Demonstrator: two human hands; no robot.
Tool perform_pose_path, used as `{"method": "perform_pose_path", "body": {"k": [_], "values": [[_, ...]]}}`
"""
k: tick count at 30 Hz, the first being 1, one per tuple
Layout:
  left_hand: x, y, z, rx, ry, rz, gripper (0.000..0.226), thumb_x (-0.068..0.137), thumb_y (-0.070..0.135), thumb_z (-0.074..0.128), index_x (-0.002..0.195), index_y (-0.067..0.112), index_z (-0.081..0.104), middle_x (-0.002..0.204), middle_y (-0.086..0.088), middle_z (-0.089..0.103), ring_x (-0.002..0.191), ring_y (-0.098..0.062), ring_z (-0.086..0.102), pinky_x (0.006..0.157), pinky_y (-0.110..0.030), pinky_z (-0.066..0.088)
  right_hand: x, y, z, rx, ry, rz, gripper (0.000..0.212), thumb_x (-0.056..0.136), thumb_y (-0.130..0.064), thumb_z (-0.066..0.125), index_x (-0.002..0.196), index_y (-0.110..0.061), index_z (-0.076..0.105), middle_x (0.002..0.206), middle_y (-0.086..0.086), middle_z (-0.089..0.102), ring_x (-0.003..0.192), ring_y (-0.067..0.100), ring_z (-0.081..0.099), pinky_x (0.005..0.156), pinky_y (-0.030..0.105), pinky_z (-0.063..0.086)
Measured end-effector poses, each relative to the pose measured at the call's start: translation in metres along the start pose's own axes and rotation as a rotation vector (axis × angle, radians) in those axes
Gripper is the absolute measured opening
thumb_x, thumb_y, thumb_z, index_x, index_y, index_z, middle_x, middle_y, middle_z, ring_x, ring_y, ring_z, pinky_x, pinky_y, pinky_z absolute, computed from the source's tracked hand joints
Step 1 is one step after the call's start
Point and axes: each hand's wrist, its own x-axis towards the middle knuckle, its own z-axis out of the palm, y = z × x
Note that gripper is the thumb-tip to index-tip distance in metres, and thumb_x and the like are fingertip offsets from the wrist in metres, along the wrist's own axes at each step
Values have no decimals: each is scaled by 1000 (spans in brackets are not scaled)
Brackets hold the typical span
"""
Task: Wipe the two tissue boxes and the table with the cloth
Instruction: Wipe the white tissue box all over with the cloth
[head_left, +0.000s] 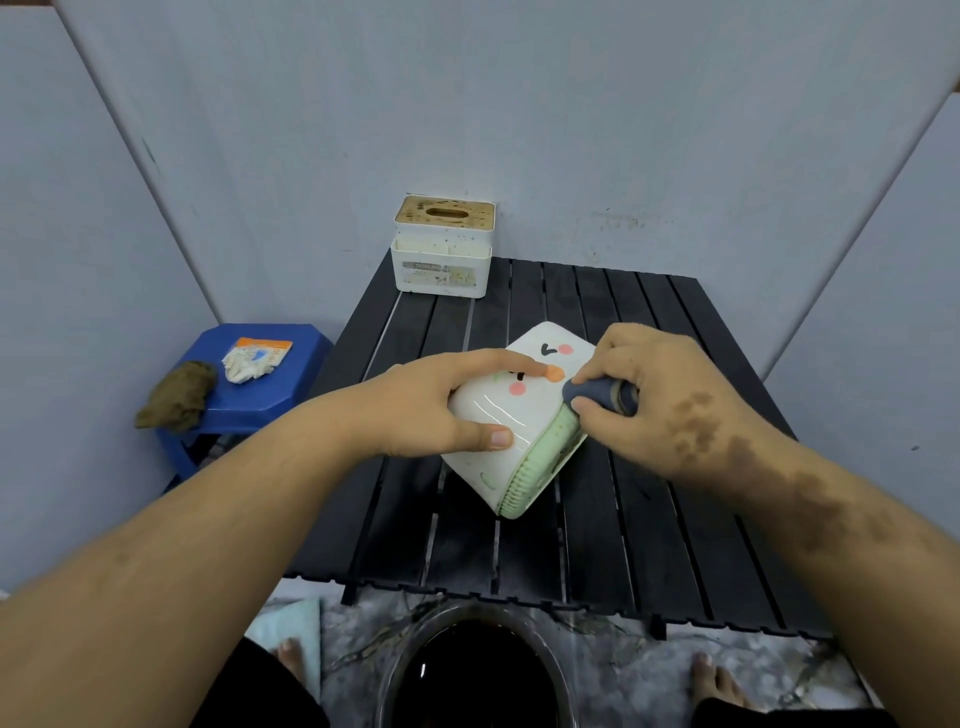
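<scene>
The cartoon-face tissue box (519, 415), white with pink cheeks, an orange spot and a ribbed green base, is lying tipped on its side near the middle of the black slatted desk (675, 519). The left hand (415, 405) is gripping it, fingers over the top and thumb on the side. The right hand (649, 395) is pinching a bunched dark blue cloth (597, 392) against the box's edge. The second tissue box (442, 247), speckled with stains, wooden-lidded, its label too blurred to read, is standing at the desk's far left corner.
</scene>
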Motion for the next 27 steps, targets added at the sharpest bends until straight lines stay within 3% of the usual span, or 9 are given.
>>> {"method": "perform_pose_path", "body": {"k": [3,9,17,27], "values": [[1,0,1,8,-3,0,64,78,44,74,131,68,49,136,22,55,121,-13,59,103,-43,53,0,0,-3,4,-23,42,4,79,-22,70,81,-21,73,84,-9,57,78,6,58,67,21,46],[-3,-2,-2,-18,0,2,65,89,24,79,130,67,51,138,22,54,122,-11,58,104,-41,53,-9,-5,2,21,-35,12,8,84,-19,68,80,-16,74,85,-3,54,75,10,57,67,28,49],[0,6,3,7,-38,16,64,84,32,75,133,65,50,138,16,55,120,-16,59,103,-44,54,-5,-7,-4,-60,-157,29,16,89,-18,58,81,-15,71,88,0,48,76,16,54,71,36,50],[-1,7,-2,50,-17,-7,63,91,32,76,130,72,46,136,24,53,121,-12,57,104,-42,52,-2,9,10,-93,107,80,8,84,-20,68,91,-16,69,91,-1,60,86,14,56,76,25,44]]}}
